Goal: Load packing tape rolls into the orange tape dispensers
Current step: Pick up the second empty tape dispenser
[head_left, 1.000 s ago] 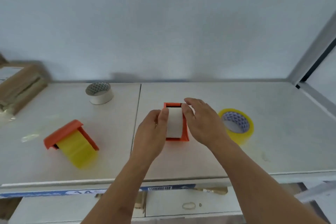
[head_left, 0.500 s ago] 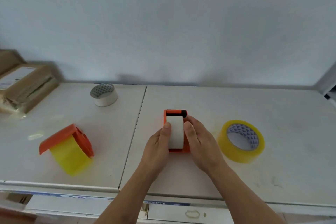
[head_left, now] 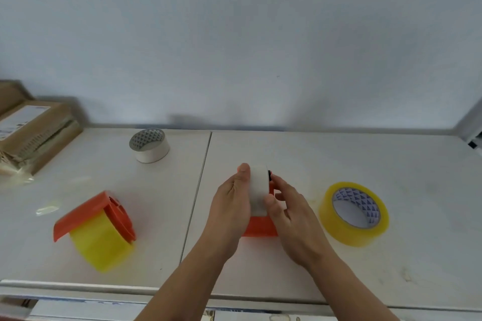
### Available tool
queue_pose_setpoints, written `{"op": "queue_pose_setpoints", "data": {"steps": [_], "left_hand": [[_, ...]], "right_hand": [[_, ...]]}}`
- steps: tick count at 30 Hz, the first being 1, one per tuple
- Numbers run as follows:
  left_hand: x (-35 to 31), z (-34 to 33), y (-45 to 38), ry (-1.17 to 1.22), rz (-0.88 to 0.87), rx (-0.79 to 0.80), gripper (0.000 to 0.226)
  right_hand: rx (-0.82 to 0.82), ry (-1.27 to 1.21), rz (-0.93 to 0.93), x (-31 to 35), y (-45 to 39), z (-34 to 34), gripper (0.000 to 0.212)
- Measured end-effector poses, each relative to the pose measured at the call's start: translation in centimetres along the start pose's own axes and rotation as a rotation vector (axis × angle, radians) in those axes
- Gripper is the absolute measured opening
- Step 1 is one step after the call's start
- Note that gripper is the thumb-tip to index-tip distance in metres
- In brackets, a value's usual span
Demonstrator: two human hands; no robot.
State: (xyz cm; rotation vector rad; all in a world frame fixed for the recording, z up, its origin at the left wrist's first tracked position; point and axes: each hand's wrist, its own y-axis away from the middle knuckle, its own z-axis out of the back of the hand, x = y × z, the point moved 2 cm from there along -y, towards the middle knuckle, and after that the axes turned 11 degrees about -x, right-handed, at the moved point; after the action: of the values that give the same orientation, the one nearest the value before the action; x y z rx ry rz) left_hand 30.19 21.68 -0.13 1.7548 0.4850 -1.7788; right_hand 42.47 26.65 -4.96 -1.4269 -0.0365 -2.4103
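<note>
An orange tape dispenser (head_left: 259, 227) with a white tape roll (head_left: 258, 191) in it stands at the middle of the table. My left hand (head_left: 229, 208) grips its left side, thumb up along the white roll. On its right side my right hand (head_left: 289, 212) holds it, fingers at the black roller end. A second orange dispenser (head_left: 114, 210), loaded with a yellow roll (head_left: 100, 245), lies at the left. A loose yellow tape roll (head_left: 353, 214) lies flat to the right. A loose white tape roll (head_left: 149, 145) sits at the back left.
Brown cardboard parcels (head_left: 34, 133) are stacked at the far left against the wall. A seam (head_left: 199, 185) splits the white table top (head_left: 326, 159) in two. The front edge of the table runs below my forearms. A scrap of clear film (head_left: 47, 210) lies at the left.
The dispenser with the white roll has tipped up toward me in both hands, so the black roller now shows at the right side. My view has dropped a little.
</note>
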Motion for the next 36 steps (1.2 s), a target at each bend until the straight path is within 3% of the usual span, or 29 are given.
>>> {"op": "queue_pose_setpoints", "data": {"steps": [4, 8, 12, 18, 23, 26, 31, 36], "left_hand": [[-0.7, 0.0, -0.1, -0.017, 0.047, 0.032, 0.045], [-1.1, -0.1, 0.0, -0.024, 0.081, 0.065, 0.045], [-1.7, 0.1, -0.2, -0.029, 0.097, 0.042, 0.044], [-2.8, 0.1, -0.2, -0.057, 0.143, 0.018, 0.051], [-2.6, 0.3, -0.2, -0.116, 0.135, 0.043, 0.073], [-2.1, 0.4, -0.3, -0.159, 0.114, 0.019, 0.078], [-1.7, 0.6, 0.0, -0.166, 0.068, -0.013, 0.083], [-1.3, 0.6, 0.1, -0.167, 0.075, -0.035, 0.085]], "right_hand": [[0.063, -0.094, -0.067, 0.5, -0.4, -0.2, 0.084], [0.08, -0.317, -0.146, 1.3, -0.8, 0.2, 0.057], [0.059, -0.474, -0.268, 1.2, -1.1, 0.7, 0.067], [0.012, -0.5, -0.327, 1.8, -2.7, 2.3, 0.054], [-0.097, -0.251, -0.265, 3.2, -6.7, 3.9, 0.078], [-0.129, -0.062, -0.191, 3.4, -9.1, 3.5, 0.072], [-0.069, 0.278, -0.136, 1.6, -11.6, 0.9, 0.095], [-0.082, 0.426, -0.111, 0.9, -12.6, -0.9, 0.095]]}}
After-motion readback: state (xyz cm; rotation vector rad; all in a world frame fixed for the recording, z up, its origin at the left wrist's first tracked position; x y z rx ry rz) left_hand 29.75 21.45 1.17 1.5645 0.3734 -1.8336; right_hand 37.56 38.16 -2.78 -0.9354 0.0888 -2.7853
